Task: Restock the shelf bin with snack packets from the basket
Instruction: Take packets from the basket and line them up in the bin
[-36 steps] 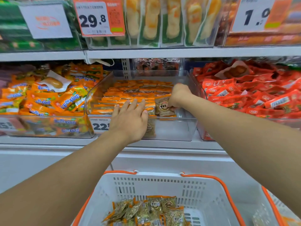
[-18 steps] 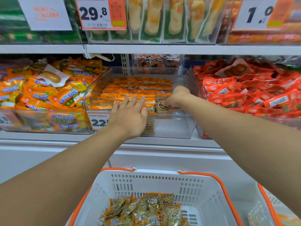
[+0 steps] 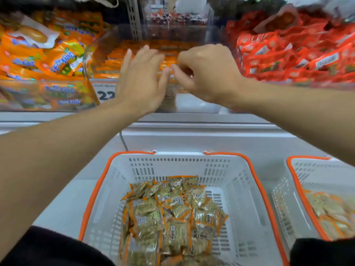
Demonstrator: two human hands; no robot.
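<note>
Shop shelving fills upper half of frame. Grey perforated upright [image 3: 135, 18] at top centre. Clear bin of orange packets [image 3: 48, 60] at upper left, bin of red packets [image 3: 299, 58] at upper right. Pale grey shelf ledge [image 3: 192, 120] crosses middle. Second orange-rimmed white basket [image 3: 317, 181] at lower right edge. Light even, view blurred.

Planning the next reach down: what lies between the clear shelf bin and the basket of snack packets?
In the head view, only the bare grey-white shelf ledge separates the clear shelf bin from the basket; both forearms cross above it.
</note>
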